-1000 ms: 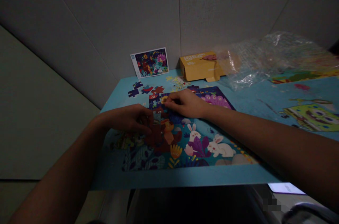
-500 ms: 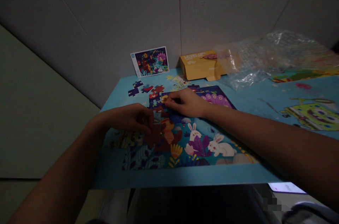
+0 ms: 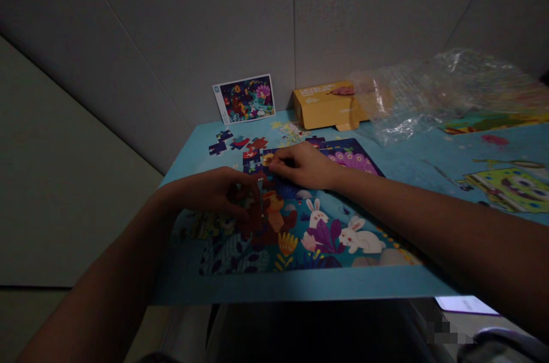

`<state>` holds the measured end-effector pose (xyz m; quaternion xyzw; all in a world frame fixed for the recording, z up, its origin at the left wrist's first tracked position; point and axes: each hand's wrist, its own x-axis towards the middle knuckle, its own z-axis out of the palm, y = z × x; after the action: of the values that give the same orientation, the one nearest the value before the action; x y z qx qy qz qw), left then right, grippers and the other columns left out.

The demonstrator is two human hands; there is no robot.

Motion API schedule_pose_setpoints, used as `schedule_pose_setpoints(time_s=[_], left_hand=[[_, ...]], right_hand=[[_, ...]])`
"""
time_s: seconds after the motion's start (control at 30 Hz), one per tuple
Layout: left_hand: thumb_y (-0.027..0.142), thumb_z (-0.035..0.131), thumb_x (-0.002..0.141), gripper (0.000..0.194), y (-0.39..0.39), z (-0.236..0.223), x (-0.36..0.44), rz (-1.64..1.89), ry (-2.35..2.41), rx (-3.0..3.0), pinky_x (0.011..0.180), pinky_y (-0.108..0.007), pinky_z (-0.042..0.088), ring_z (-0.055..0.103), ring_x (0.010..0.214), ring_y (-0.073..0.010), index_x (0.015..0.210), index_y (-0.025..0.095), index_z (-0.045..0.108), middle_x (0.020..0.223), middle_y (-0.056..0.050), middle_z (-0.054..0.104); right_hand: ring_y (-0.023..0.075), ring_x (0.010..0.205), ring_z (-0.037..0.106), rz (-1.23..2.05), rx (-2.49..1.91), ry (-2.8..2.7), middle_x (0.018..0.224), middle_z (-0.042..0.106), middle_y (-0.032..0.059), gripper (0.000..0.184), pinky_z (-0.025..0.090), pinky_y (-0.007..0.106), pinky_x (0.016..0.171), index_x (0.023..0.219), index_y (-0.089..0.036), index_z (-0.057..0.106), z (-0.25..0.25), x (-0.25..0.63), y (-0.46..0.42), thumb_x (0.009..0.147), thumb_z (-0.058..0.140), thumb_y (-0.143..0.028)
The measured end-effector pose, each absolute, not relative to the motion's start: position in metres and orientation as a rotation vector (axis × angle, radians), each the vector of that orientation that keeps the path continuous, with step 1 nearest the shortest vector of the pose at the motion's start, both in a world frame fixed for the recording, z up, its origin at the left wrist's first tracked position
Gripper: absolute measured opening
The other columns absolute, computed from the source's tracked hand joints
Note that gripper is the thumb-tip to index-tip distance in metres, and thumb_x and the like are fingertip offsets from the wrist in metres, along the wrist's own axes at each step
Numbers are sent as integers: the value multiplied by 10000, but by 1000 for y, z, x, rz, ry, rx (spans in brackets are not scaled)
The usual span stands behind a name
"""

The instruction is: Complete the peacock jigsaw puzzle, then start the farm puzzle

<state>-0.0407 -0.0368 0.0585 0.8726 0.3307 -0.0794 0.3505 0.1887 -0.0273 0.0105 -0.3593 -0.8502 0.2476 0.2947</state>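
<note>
A partly joined jigsaw puzzle (image 3: 317, 243) with white rabbits, purple leaves and a fox lies on the blue table. My left hand (image 3: 223, 194) is over its left part, by the brown bear pieces. Its fingers are bent, thumb apart from the fingertips, which rest on or just over the pieces. My right hand (image 3: 302, 166) lies on the upper part, thumb and forefinger pinched at a puzzle piece (image 3: 267, 158) with a yellow figure. Shadow and fingers hide part of the pieces under both hands.
Several loose puzzle pieces (image 3: 239, 143) lie past the puzzle's upper left corner. A picture card (image 3: 246, 100) leans on the wall, beside a yellow box (image 3: 326, 108). Crumpled clear plastic (image 3: 429, 91) covers the back right. A lit phone (image 3: 467, 304) shows below the table's front edge.
My left hand has slid a little to the right, its fingertips now farther over the bear pieces. My right hand keeps its place at the upper piece. The view has shifted slightly.
</note>
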Motion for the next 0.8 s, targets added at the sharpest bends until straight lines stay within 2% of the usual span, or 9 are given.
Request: schedule_pose_setpoints(time_s=[0.23, 0.43, 0.7, 0.8], left_hand=[[393, 725, 759, 257, -42, 57, -34, -176, 880, 2248, 516, -178, 344, 494, 585, -82, 898, 188, 655, 654, 58, 540], [451, 728, 730, 317, -44, 53, -30, -174, 956, 2260, 512, -194, 339, 520, 582, -94, 829, 172, 613, 664, 50, 574], [405, 722, 743, 294, -45, 58, -29, -208, 972, 2277, 558, -207, 367, 557, 625, -113, 900, 180, 615, 721, 35, 620], [360, 704, 775, 246, -45, 59, -30, -187, 924, 2143, 588, -204, 415, 610, 662, -124, 887, 176, 585, 754, 22, 659]], right_hand=[[81, 531, 404, 635, -956, -2265, 541, 465, -41, 252, 256, 239, 576, 661, -133, 582, 11, 189, -26, 874, 521, -252], [83, 537, 417, 647, -948, -2265, 554, 488, -35, 246, 263, 242, 578, 682, -131, 597, 10, 188, -26, 875, 520, -263], [85, 527, 403, 683, -951, -2258, 549, 480, -34, 252, 260, 250, 558, 672, -140, 574, 10, 188, -26, 871, 511, -281], [88, 532, 407, 676, -945, -2266, 552, 481, -32, 253, 263, 251, 560, 679, -139, 589, 10, 189, -26, 871, 513, -285]])
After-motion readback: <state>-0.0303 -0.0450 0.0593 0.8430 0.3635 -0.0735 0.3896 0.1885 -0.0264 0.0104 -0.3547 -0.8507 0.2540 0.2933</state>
